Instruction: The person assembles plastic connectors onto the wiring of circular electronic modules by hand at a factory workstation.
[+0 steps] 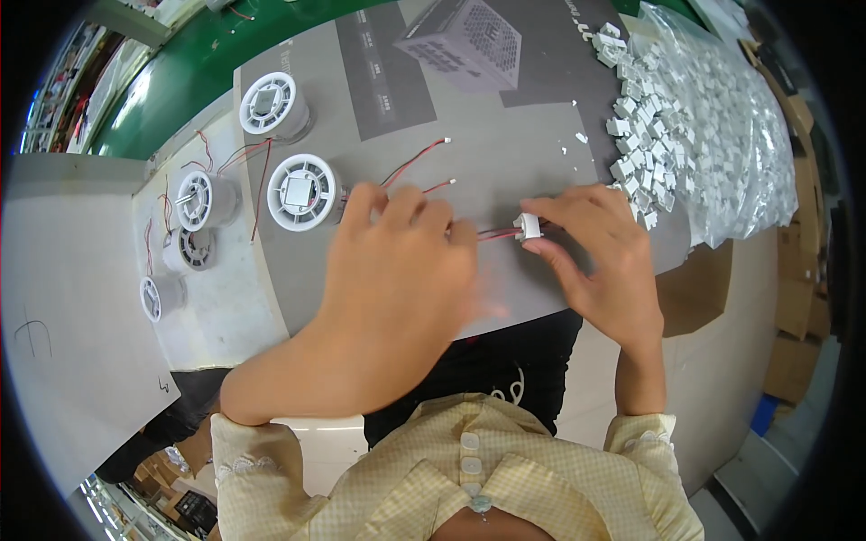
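Note:
My right hand (600, 257) pinches a small white plastic block (529, 226) between thumb and fingers. Red and dark wires (496, 236) run from the block toward my left hand (397, 257). That hand is curled, back upward, its thumb smeared by motion; whatever it grips is hidden beneath. Just beyond its knuckles lies a round white spoked housing (305, 192) with a square white piece at its centre. Two wire ends with small white plugs (446, 141) stick out past my left fingers.
Another white housing (273, 106) stands farther back. Several more, with wires, sit on the white surface at left (206, 200). At right, a heap of small white blocks (645, 135) spills from a clear plastic bag (735, 135). A grey printed sheet (541, 135) covers the table.

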The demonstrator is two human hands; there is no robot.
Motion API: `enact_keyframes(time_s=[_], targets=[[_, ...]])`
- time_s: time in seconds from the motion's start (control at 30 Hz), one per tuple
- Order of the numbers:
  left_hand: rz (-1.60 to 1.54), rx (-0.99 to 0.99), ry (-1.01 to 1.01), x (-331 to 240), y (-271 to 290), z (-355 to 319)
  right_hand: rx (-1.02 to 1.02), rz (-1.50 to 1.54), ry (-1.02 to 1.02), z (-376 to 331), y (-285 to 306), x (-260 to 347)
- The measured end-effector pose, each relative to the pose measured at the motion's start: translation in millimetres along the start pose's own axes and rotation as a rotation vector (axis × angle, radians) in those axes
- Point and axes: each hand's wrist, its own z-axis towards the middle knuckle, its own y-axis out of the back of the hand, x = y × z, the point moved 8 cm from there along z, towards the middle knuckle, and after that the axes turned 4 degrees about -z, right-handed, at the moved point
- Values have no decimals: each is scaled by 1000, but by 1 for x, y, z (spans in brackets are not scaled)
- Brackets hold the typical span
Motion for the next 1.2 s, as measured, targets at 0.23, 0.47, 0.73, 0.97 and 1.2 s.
enact_keyframes(time_s=[0.23,0.47,0.73,0.97,1.2], targets=[[-273,-32,47,14,-16,-16,39,58,63,-6,-13,9],[-658,-47,10,27,-23,-17,8,135,160,-6,-23,25],[-785,-86,5,41,-32,-29,-120,325,121,-12,-28,27],[-998,-132,71,49,-44,-34,-106,362,156,-13,-30,30],[-827,-129,64,40,-18,-42,-17,306,201,-8,-22,40]])
